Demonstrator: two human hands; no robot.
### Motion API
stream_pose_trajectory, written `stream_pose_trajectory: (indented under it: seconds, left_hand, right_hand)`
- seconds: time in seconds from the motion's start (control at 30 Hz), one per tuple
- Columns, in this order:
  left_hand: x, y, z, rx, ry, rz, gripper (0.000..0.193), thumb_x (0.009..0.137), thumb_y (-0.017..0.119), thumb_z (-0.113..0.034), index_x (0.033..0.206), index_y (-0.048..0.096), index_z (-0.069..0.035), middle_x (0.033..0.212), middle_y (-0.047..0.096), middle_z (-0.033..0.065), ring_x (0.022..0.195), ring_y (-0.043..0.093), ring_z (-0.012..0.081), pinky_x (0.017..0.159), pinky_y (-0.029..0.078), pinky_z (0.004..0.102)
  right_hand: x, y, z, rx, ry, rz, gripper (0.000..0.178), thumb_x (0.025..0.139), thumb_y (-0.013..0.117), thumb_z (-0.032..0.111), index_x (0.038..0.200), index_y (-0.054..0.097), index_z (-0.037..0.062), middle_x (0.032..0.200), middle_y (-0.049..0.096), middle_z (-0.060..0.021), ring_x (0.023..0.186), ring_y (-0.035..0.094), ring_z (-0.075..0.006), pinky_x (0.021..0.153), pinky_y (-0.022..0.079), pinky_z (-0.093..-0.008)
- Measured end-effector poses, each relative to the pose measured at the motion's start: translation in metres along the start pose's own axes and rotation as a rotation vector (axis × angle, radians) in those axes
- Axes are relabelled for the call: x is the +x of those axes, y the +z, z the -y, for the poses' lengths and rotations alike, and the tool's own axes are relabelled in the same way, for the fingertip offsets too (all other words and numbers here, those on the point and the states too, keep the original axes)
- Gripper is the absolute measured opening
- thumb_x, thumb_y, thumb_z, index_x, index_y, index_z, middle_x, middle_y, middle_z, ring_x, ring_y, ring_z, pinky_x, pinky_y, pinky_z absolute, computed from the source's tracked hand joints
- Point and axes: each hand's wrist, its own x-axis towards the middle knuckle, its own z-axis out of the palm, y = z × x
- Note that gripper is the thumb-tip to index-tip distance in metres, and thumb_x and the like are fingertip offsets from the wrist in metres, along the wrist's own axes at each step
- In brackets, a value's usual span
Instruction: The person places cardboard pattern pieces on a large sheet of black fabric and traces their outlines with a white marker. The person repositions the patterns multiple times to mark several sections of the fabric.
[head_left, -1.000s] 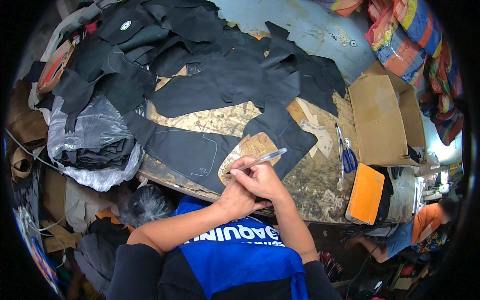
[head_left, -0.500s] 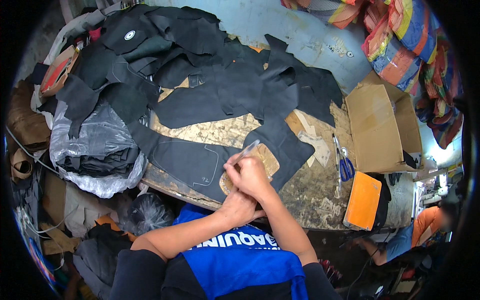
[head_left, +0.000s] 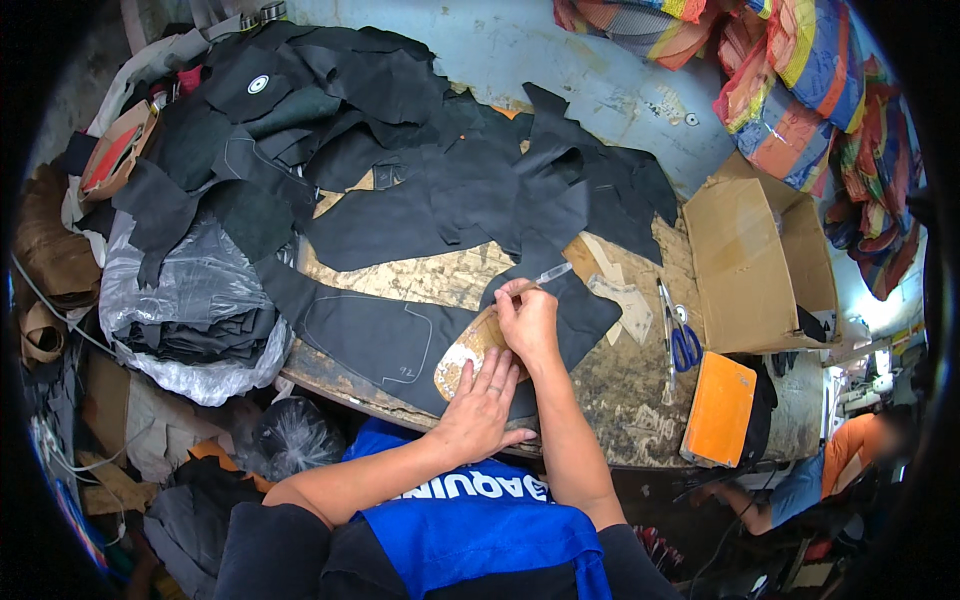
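Note:
My left hand [head_left: 480, 408] lies flat with its fingers stretched out on a tan, worn pattern template [head_left: 457, 362]. Beneath the template is a piece of black leather [head_left: 365, 330], which carries a pale drawn outline to the left of it. At the template's far right edge, my right hand [head_left: 528, 318] pinches a clear-barrelled pen [head_left: 553, 272], its back end pointing away to the right. The fingers hide the pen's tip.
More black leather [head_left: 390, 225] covers the far part of the worn table [head_left: 640, 415]. To the right are pale pattern scraps [head_left: 625, 300], blue-handled scissors [head_left: 686, 345], an orange notebook [head_left: 720, 410] and a cardboard box [head_left: 745, 260]. A plastic bag of dark pieces [head_left: 190, 300] stands left. Another person [head_left: 850, 460] sits far right.
My right hand has moved away and to the right with the pen, along the template's edge. My left hand has spread out flat on the template, apart from the right wrist.

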Motion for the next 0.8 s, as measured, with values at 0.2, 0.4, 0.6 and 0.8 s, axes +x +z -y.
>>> stream_pose_trajectory:
  seconds: [0.2,0.4,0.6,0.8]
  left_hand:
    - [-0.001,-0.001,-0.002,0.053,-0.012,-0.005,0.095,0.083,0.048,-0.064,0.14,0.027,0.009,0.148,0.02,0.026,0.14,0.013,0.0384,0.11,0.017,0.0552]
    - [0.001,-0.001,-0.002,0.048,-0.018,0.011,0.093,0.084,0.048,-0.062,0.14,0.027,0.009,0.149,0.02,0.0258,0.141,0.012,0.0377,0.109,0.016,0.0559]
    - [0.0,0.001,-0.002,0.031,-0.03,0.009,0.09,0.084,0.05,-0.06,0.139,0.029,0.008,0.148,0.022,0.0249,0.141,0.011,0.037,0.109,0.015,0.0564]
    - [0.008,-0.015,-0.001,0.127,-0.014,0.053,0.071,0.09,0.048,-0.05,0.135,0.04,0.004,0.144,0.033,0.0218,0.135,0.028,0.0363,0.106,0.022,0.0555]
  right_hand:
    - [0.0,-0.003,-0.003,-0.165,-0.226,0.046,0.011,0.08,0.064,0.005,0.079,0.063,-0.0055,0.065,0.063,-0.0153,0.056,0.063,-0.0188,0.054,0.048,-0.0305]
    - [0.001,-0.008,0.006,-0.204,-0.239,0.049,0.011,0.079,0.065,0.006,0.079,0.064,-0.0053,0.066,0.064,-0.0182,0.057,0.064,-0.0231,0.055,0.049,-0.0311]
    - [0.003,-0.02,0.009,-0.197,-0.23,0.115,0.012,0.078,0.066,0.008,0.077,0.066,-0.0042,0.065,0.064,-0.0185,0.058,0.066,-0.0248,0.056,0.049,-0.032]
    - [0.011,-0.031,-0.005,-0.237,-0.041,-0.065,0.014,0.078,0.067,0.009,0.077,0.066,-0.0042,0.061,0.063,-0.0157,0.055,0.064,-0.0221,0.055,0.049,-0.0313]
